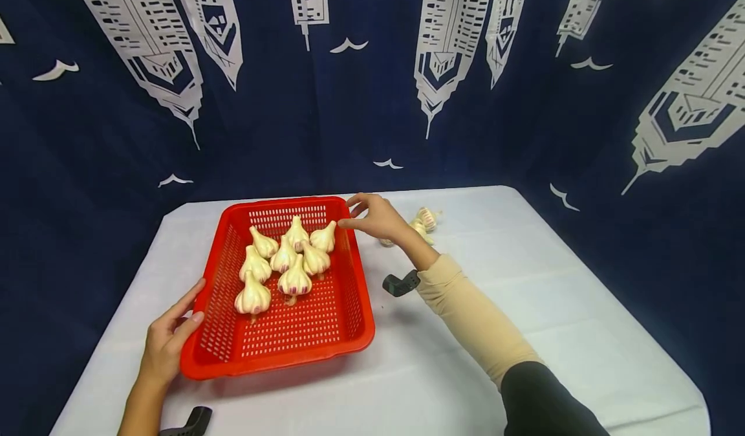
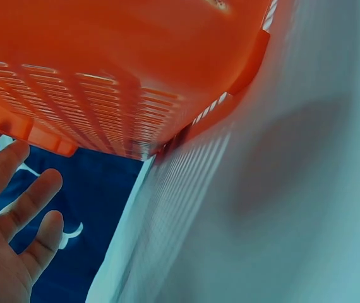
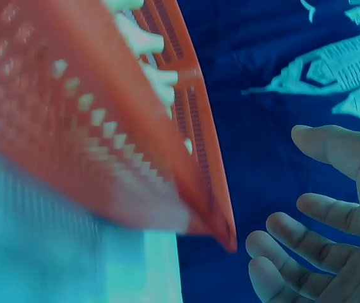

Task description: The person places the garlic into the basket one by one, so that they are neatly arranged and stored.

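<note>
Several garlic bulbs lie in a red plastic basket with slotted walls. My left hand is at the basket's left rim, thumb and forefinger right at its edge. In the left wrist view, the other fingers of this hand are spread and fairly straight beside the basket. At the far right corner is my right hand, thumb apart from the fingers, by the rim. The right wrist view has this hand's fingers loosely bent, with nothing between them and a gap to the basket wall.
More garlic bulbs lie on the white-covered table behind the right wrist. A dark blue curtain with white building prints hangs beyond the table. Black wrist devices show near both wrists.
</note>
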`<action>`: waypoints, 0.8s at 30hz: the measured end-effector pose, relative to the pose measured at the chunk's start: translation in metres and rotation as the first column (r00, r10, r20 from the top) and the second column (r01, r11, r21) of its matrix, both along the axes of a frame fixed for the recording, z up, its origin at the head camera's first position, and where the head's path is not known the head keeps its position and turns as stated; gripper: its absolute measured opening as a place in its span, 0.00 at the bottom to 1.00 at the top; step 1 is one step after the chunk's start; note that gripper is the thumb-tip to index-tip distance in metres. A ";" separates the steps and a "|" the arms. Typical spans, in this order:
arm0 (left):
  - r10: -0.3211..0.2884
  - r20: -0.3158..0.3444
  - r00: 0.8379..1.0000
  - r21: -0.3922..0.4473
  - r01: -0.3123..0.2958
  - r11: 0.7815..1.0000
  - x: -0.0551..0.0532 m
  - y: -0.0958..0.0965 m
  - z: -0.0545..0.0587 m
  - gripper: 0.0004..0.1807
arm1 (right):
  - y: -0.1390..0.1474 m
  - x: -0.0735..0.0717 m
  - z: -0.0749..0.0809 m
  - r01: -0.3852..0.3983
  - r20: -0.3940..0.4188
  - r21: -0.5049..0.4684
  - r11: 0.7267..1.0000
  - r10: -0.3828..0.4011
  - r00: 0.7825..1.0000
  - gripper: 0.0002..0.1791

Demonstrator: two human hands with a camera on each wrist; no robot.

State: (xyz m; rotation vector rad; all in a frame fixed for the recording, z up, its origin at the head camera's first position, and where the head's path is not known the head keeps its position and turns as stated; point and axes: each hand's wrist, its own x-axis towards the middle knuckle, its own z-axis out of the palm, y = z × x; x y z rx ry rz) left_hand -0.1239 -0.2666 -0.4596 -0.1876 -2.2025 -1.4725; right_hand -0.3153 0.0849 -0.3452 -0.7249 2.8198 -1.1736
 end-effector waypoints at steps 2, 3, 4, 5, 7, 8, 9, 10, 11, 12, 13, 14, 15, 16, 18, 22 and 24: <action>0.001 0.001 1.000 0.003 -0.001 1.000 0.001 0.000 -0.001 0.26 | 0.010 -0.001 -0.002 0.028 -0.008 0.005 1.000 -0.028 1.000 0.27; 0.002 0.001 1.000 0.003 -0.002 1.000 0.001 -0.001 -0.001 0.26 | 0.015 -0.002 -0.004 0.041 -0.010 0.004 0.999 -0.041 0.999 0.27; 0.001 0.000 1.000 0.002 -0.001 1.000 0.001 -0.001 -0.001 0.26 | 0.020 -0.003 -0.005 0.055 -0.010 0.004 0.998 -0.055 0.998 0.26; 0.000 -0.001 1.000 0.001 0.000 1.000 0.000 -0.001 -0.001 0.26 | 0.024 -0.004 -0.006 0.069 -0.010 0.004 0.998 -0.069 0.998 0.26; 0.001 -0.002 1.000 0.000 -0.001 1.000 0.000 -0.001 -0.001 0.26 | 0.032 -0.005 -0.007 0.091 -0.011 -0.001 0.996 -0.091 0.996 0.26; 0.001 -0.002 1.000 -0.001 -0.001 1.000 0.000 -0.001 -0.001 0.26 | 0.036 -0.005 -0.006 0.098 -0.011 -0.003 0.995 -0.098 0.995 0.26; 0.003 -0.002 1.000 -0.002 -0.003 1.000 0.000 -0.001 -0.001 0.26 | 0.040 -0.006 -0.007 0.103 -0.012 -0.008 0.995 -0.103 0.995 0.26; 0.005 -0.003 1.000 -0.004 -0.005 1.000 0.000 -0.001 0.000 0.26 | 0.045 -0.006 -0.006 0.107 -0.013 -0.012 0.994 -0.107 0.994 0.26; 0.008 -0.002 1.000 -0.009 -0.008 1.000 0.000 -0.001 0.000 0.25 | 0.049 -0.007 -0.006 0.112 -0.018 -0.011 0.994 -0.112 0.994 0.27; 0.012 -0.002 1.000 -0.013 -0.012 1.000 0.000 -0.001 0.000 0.25 | 0.053 -0.008 -0.006 0.117 -0.022 -0.012 0.993 -0.117 0.993 0.27; 0.015 -0.001 1.000 -0.018 -0.015 1.000 0.000 -0.001 0.000 0.25 | 0.057 -0.008 -0.006 0.120 -0.026 -0.011 0.993 -0.121 0.992 0.27; 0.017 0.000 1.000 -0.021 -0.017 1.000 0.001 -0.001 0.001 0.25 | 0.061 -0.009 -0.007 0.129 -0.031 -0.008 0.992 -0.129 0.991 0.27; 0.018 0.001 1.000 -0.023 -0.018 1.000 0.001 -0.001 0.001 0.25 | 0.066 -0.011 -0.008 0.139 -0.037 -0.003 0.990 -0.139 0.990 0.27; 0.020 0.003 1.000 -0.026 -0.020 0.999 0.001 -0.001 0.001 0.25 | 0.070 -0.012 -0.009 0.148 -0.045 0.005 0.989 -0.148 0.988 0.27; 0.023 0.004 1.000 -0.031 -0.023 0.999 0.002 -0.001 0.001 0.25 | 0.077 -0.014 -0.012 0.170 -0.052 0.015 0.985 -0.169 0.984 0.27; 0.027 -0.001 1.000 -0.031 -0.027 0.999 0.002 -0.001 0.000 0.25 | 0.091 -0.019 -0.020 0.199 -0.054 0.025 0.980 -0.198 0.979 0.27; 0.024 -0.006 1.000 -0.030 -0.025 0.999 0.001 0.000 0.000 0.25 | 0.098 -0.021 -0.024 0.212 -0.055 0.020 0.977 -0.210 0.976 0.26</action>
